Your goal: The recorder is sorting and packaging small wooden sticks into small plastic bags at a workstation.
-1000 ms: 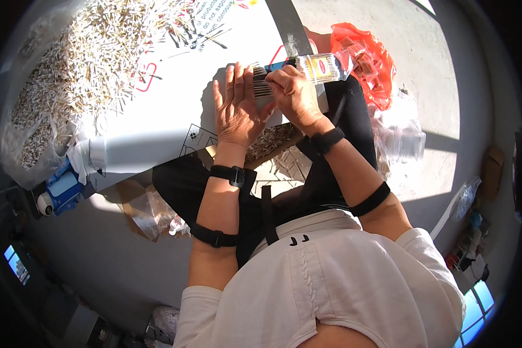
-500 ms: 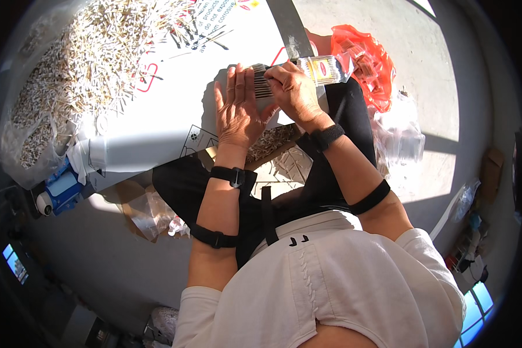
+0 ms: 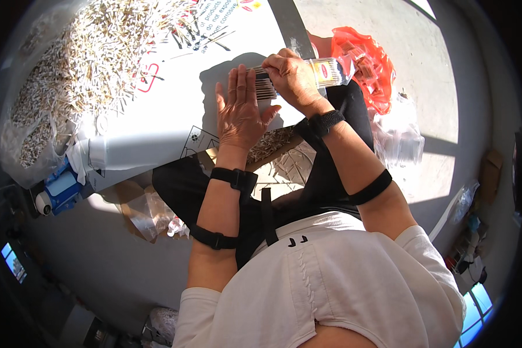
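A clear plastic pack of cotton swabs (image 3: 326, 72) with a yellow label lies across the right edge of the white board. Its row of swabs (image 3: 265, 89) shows between my two hands. My left hand (image 3: 239, 113) lies flat on the board, its fingers stretched out along the left end of the row and its thumb apart. Closed, with curled fingers, my right hand (image 3: 294, 81) grips the pack around its middle. The fingertips of that hand are partly hidden. A big heap of loose cotton swabs (image 3: 93, 64) spreads over the board's far left.
A clear bag (image 3: 14, 133) surrounds part of the heap. An orange-red plastic bag (image 3: 368, 69) with small packs stands beyond the board's right edge, near clear plastic packs (image 3: 397, 136). A blue-and-white container (image 3: 61, 188) sits at the left corner. Under the board is a box with loose swabs (image 3: 269, 142).
My right hand has shifted slightly up and left, its fingers more raised over the pack. A gap has opened between it and my left thumb. My left hand has barely moved.
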`<action>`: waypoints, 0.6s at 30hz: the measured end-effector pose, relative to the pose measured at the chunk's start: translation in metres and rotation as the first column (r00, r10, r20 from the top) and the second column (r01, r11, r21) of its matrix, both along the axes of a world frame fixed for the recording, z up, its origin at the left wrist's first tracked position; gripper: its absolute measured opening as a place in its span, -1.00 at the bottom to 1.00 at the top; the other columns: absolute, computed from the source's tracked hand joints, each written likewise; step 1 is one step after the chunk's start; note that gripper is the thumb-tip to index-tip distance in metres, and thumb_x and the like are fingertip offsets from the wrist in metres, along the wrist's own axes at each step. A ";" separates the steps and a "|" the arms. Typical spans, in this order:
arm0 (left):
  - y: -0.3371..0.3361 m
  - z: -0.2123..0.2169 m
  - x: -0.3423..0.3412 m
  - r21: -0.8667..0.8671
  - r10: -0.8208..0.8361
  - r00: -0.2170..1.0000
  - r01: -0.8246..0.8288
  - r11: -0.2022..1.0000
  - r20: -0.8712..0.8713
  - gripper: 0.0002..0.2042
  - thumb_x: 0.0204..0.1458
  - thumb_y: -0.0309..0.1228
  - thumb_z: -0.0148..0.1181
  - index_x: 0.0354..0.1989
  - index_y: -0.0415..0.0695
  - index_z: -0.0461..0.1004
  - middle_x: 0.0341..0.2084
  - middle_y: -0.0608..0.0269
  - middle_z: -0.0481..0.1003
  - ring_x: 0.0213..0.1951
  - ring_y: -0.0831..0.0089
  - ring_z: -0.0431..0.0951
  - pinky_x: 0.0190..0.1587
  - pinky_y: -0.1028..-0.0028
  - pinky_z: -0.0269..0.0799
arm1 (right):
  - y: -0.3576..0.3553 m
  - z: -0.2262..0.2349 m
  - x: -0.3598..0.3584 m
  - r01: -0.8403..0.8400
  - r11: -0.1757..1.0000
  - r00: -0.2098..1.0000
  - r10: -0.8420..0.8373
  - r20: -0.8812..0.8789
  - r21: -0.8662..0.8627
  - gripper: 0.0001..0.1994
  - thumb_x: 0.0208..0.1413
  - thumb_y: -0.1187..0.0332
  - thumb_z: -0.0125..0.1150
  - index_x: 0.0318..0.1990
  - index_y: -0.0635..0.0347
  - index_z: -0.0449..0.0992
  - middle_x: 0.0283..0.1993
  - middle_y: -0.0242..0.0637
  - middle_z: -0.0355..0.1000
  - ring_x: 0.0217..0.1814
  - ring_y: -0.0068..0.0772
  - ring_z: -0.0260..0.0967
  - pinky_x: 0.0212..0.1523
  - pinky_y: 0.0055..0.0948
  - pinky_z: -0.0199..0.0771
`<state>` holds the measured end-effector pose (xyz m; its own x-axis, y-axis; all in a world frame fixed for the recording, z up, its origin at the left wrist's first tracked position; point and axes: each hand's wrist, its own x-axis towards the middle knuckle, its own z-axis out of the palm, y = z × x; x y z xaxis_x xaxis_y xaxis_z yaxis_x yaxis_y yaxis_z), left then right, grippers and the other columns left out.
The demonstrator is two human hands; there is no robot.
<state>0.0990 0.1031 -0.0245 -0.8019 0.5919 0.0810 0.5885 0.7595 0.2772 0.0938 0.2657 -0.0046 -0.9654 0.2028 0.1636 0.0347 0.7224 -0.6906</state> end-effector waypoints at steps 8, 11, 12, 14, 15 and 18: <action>-0.002 0.002 0.000 0.012 0.011 1.000 -0.011 1.000 0.007 -0.13 0.06 0.20 0.04 0.40 -0.18 0.00 0.42 0.08 -0.03 0.45 0.19 -0.10 0.40 -0.04 -0.25 | 0.004 -0.001 -0.007 -0.105 0.994 0.994 0.105 0.005 0.023 -0.93 0.03 0.45 0.20 -0.33 0.19 0.58 -0.34 -0.19 0.45 -0.22 -0.11 0.47 -0.19 -0.25 0.48; 0.000 0.004 0.000 0.002 0.015 1.000 -0.015 1.000 0.018 -0.13 0.06 0.18 0.05 0.41 -0.17 -0.01 0.42 0.08 -0.03 0.45 0.20 -0.11 0.41 -0.02 -0.28 | 0.006 -0.006 -0.023 -0.132 0.988 0.991 0.130 0.025 0.079 -0.92 0.03 0.42 0.19 -0.33 0.14 0.56 -0.32 -0.23 0.44 -0.22 -0.11 0.47 -0.20 -0.25 0.48; 0.001 0.004 0.000 0.002 0.013 1.000 -0.013 1.000 0.020 -0.13 0.06 0.18 0.05 0.41 -0.17 -0.01 0.42 0.08 -0.03 0.45 0.20 -0.11 0.41 -0.02 -0.28 | 0.008 -0.007 -0.031 -0.130 0.988 0.991 0.128 0.027 0.079 -0.92 0.03 0.42 0.19 -0.33 0.14 0.56 -0.32 -0.23 0.44 -0.22 -0.11 0.47 -0.20 -0.25 0.48; 0.002 0.002 0.001 0.001 0.008 1.000 -0.008 1.000 -0.002 -0.13 0.06 0.17 0.06 0.41 -0.17 -0.02 0.42 0.08 -0.03 0.45 0.20 -0.11 0.41 0.00 -0.30 | 0.012 -0.009 -0.048 -0.150 0.973 0.988 0.154 -0.006 0.175 -0.91 0.04 0.38 0.17 -0.34 0.12 0.56 -0.31 -0.24 0.44 -0.23 -0.10 0.46 -0.20 -0.26 0.48; 0.004 0.003 0.001 0.005 0.002 1.000 -0.002 1.000 0.000 -0.13 0.06 0.17 0.06 0.41 -0.17 -0.02 0.42 0.08 -0.03 0.45 0.20 -0.11 0.41 0.00 -0.30 | 0.017 -0.009 -0.057 -0.158 0.971 0.987 0.162 -0.007 0.182 -0.91 0.05 0.36 0.15 -0.33 0.10 0.55 -0.30 -0.24 0.44 -0.23 -0.10 0.47 -0.21 -0.26 0.48; 0.002 0.003 0.000 0.023 -0.008 1.000 0.008 1.000 0.013 -0.16 0.10 0.12 0.05 0.42 -0.16 -0.03 0.42 0.07 -0.04 0.45 0.20 -0.12 0.41 0.01 -0.31 | 0.027 -0.004 -0.063 -0.210 0.956 0.978 0.201 0.063 0.204 -0.82 0.04 0.37 0.18 -0.18 0.09 0.57 -0.19 -0.25 0.45 -0.11 -0.16 0.47 -0.08 -0.30 0.49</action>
<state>0.0988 0.1050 -0.0213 -0.7985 0.5961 0.0842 0.5905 0.7482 0.3024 0.0303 0.2925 -0.0083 -0.9894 -0.0350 0.1408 -0.1046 0.8444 -0.5254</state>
